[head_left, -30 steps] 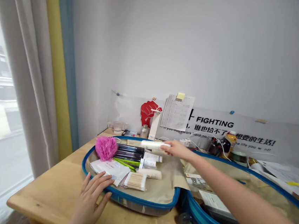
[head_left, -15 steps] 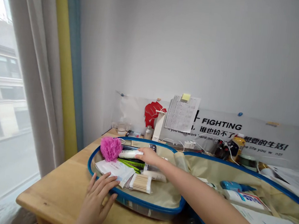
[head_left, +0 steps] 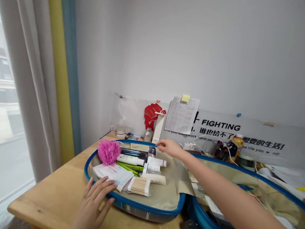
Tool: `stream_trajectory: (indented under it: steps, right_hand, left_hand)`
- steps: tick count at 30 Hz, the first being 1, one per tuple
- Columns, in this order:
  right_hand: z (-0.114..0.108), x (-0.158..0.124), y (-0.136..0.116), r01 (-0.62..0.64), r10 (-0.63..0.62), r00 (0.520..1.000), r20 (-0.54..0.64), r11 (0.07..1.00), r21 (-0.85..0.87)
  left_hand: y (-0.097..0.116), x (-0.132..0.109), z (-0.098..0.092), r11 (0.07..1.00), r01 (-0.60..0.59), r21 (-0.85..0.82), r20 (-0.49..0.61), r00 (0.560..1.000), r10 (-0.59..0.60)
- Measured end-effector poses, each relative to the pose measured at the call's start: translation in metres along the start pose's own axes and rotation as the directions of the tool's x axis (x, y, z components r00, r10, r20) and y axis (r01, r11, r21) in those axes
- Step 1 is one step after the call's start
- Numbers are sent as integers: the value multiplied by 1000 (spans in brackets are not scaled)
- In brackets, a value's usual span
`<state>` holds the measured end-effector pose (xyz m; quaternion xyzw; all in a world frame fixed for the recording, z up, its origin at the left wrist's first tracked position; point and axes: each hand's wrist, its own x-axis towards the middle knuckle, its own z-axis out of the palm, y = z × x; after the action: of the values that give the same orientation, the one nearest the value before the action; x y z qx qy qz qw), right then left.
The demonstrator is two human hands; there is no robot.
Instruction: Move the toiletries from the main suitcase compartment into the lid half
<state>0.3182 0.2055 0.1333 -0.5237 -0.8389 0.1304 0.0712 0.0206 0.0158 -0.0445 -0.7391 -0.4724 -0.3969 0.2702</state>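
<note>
An open suitcase [head_left: 132, 207] with blue zipped edging lies on the wooden desk. My left hand [head_left: 94, 199] rests with fingers spread on its near rim, fingertips touching a white flat packet [head_left: 114, 175]. Over the far rim hovers my right hand [head_left: 171, 148], fingers loosely bent and nothing visible in them. In the left half lie a pink bath puff [head_left: 109, 152], a white tube [head_left: 130, 160], green-and-black packs [head_left: 128, 168], small white bottles [head_left: 156, 161], a cream tube [head_left: 155, 179] and a pack of cotton swabs [head_left: 138, 186].
The case's right half [head_left: 260, 174] holds more items, partly hidden by my right forearm. Behind it stand a yellow bottle [head_left: 237, 146], a green jar [head_left: 246, 161] and papers [head_left: 287, 181]. A glass bottle [head_left: 148, 134] is near the wall; curtains hang left.
My right hand has let go of the white tube, which lies beside the pink puff, and moved right to the far rim. My left hand stays at the near rim.
</note>
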Motion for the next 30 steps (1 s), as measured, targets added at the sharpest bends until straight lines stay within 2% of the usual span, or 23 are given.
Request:
stream_trajectory:
  steps: [3, 5, 8, 11, 14, 20, 26, 30]
  right_hand:
    - [-37, -31, 60, -116, 116, 993, -1, 992, -40]
    - [-43, -57, 98, -173, 179, 981, 68, 981, -93]
    - [-26, -91, 142, -208, 250, 942, 225, 959, -195]
    - [1, -111, 166, -210, 301, 900, 315, 934, -291]
    - [15, -116, 178, -207, 333, 877, 347, 913, -353]
    - [17, -120, 189, -206, 343, 863, 370, 909, -363]
    - [20, -122, 186, -241, 347, 875, 338, 917, -318]
    - [5, -126, 176, -256, 324, 908, 267, 931, -259]
  left_hand:
    - [0, -1, 1, 1000, -5, 3, 2, 1000, 5]
    - [-1, -2, 2, 1000, 5, 0, 4, 1000, -5]
    - [0, -2, 3, 1000, 12, 0, -4, 1000, -12]
    - [0, 0, 2, 1000, -9, 17, -18, 1000, 10]
    - [0, 2, 0, 999, -29, 29, -24, 999, 30]
    - [1, 3, 0, 999, -37, 35, -26, 999, 38]
    - [2, 2, 0, 1000, -17, 26, -32, 999, 18]
    - [3, 4, -1, 1000, -20, 22, -35, 999, 21]
